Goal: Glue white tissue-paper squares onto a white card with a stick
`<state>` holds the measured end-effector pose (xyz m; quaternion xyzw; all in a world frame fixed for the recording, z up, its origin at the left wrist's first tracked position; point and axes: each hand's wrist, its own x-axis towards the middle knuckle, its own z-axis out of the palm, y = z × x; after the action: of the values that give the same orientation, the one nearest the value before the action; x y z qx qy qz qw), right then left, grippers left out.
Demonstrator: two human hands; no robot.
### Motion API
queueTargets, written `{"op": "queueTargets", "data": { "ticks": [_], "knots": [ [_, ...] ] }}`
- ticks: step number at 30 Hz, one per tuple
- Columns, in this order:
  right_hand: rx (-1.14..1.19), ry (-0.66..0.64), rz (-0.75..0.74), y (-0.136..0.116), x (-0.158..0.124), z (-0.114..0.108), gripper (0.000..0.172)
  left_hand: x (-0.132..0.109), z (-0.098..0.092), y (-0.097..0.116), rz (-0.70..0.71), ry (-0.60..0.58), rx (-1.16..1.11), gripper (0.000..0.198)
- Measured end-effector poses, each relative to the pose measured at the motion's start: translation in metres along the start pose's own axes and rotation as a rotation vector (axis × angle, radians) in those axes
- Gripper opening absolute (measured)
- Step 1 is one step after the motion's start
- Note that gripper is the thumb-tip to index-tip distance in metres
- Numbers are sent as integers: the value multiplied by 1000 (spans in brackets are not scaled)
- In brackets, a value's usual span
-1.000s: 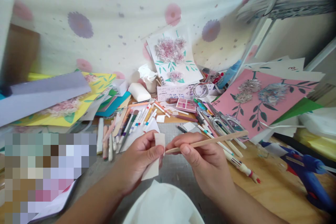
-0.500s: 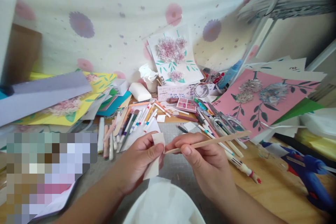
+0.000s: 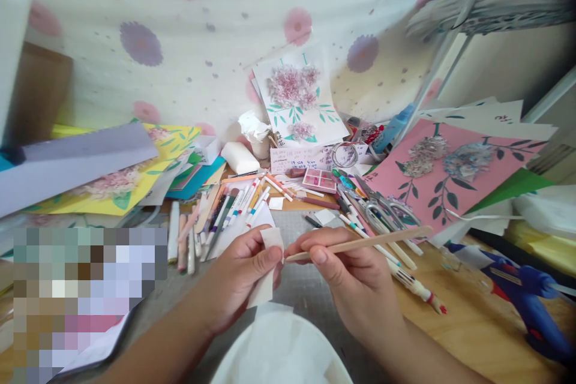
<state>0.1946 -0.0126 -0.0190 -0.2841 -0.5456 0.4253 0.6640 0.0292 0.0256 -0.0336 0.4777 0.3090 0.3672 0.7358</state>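
Between the thumb and fingers of my left hand [image 3: 247,273] is a narrow strip of white paper [image 3: 266,287]. My right hand [image 3: 353,273] pinches a flat wooden craft stick [image 3: 378,240], which slants up to the right. The stick's lower end meets the right edge of the paper strip, close to my left thumb. Just what the fingertips do at that spot is too small to make out. Below both hands stands a white bowl [image 3: 281,351] with pale paper pieces in it.
Markers and brushes [image 3: 243,204] lie on the left, with scissors [image 3: 382,204] at right. A blue glue gun [image 3: 517,282] rests on the wooden table [image 3: 459,336]. Paper-flower pictures surround the grey cutting mat [image 3: 306,288], including a pink one [image 3: 463,192]. A blurred-out patch covers the lower left.
Almost nothing differs. The craft stick has shifted very slightly to the right in my right hand, while my left hand keeps its grip on the paper strip.
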Motion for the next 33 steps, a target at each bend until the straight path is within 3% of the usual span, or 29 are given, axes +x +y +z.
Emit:
{"op": "queueTargets", "data": {
  "ticks": [2, 4, 6, 8, 10, 13, 17, 22, 28, 33],
  "knots": [
    [10, -2, 28, 1, 0, -1, 15, 2, 0, 1, 8, 46, 2, 36],
    [35, -6, 58, 3, 0, -1, 16, 3, -2, 5, 53, 206, 75, 35],
    [64, 7, 81, 4, 0, -2, 16, 3, -4, 10, 172, 392, 246, 31],
    [89, 31, 95, 4, 1, -2, 16, 0, -6, 18, 292, 451, 435, 27],
    [111, 44, 109, 4, 1, -1, 14, -5, -6, 23, 316, 352, 558, 27],
    [135, 46, 127, 3, 1, 0, 12, -9, -3, 26, 219, 166, 624, 33],
    [111, 37, 125, 4, 0, 0, 11, -8, 2, 25, 143, 79, 650, 33],
    [170, 54, 132, 5, 3, 0, 10, -5, 0, 24, 172, 72, 595, 30],
    [360, 87, 245, -5, 12, -6, 12, -3, -10, 19, 150, 212, 382, 27],
    [414, 49, 295, -13, 18, -12, 15, -5, -10, 21, 97, 131, 250, 30]
  ]
}}
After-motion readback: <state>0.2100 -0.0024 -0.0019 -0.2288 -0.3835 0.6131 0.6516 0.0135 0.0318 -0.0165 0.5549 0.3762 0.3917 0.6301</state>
